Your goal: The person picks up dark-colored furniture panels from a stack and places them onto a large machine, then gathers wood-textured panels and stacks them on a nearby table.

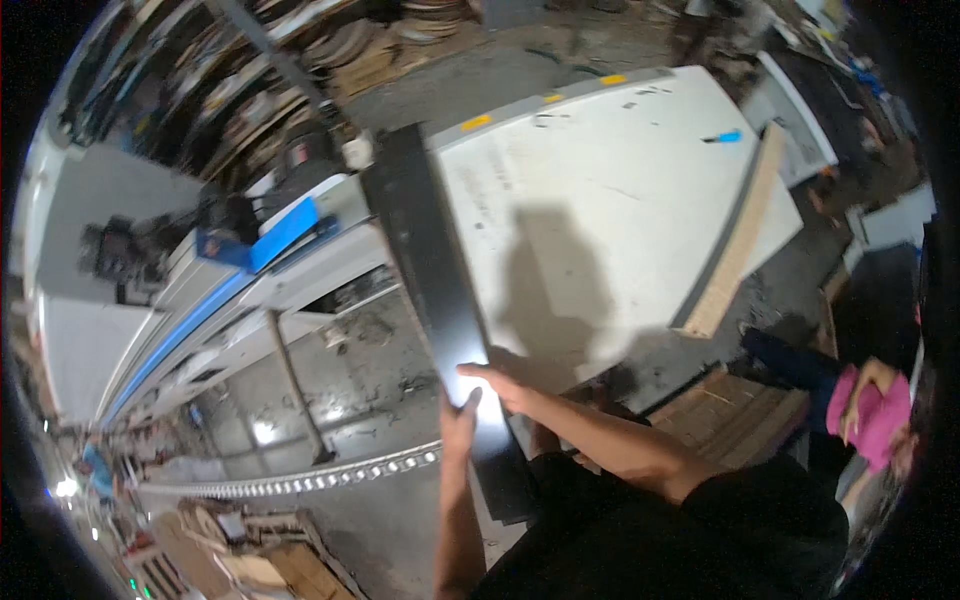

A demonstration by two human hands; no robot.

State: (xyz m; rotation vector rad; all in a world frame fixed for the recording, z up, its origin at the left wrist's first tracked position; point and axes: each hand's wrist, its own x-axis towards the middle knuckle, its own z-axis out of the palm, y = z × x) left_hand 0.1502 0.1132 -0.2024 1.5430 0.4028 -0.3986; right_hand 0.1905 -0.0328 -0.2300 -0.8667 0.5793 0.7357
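A long, narrow black board [425,235] with a glossy face slants from the left edge of a white-topped table [640,220] down toward my body. My left hand [459,425] grips its left edge, thumb lying on the upper face. From the other side my right hand [496,386] holds the right edge, its thumb and finger over the bright, shiny patch. The undersides of both hands are hidden by the board. On the table, away from my hands, lie a curved wooden strip with a dark edge [735,240] and a blue utility knife [723,137].
To the left stands a long machine [330,245] with a blue strip; a roller conveyor [300,488] curves across below it. Another person in pink [880,410] is at the right, near stacked boards [735,415]. Curved wood pieces [345,45] fill racks at the back.
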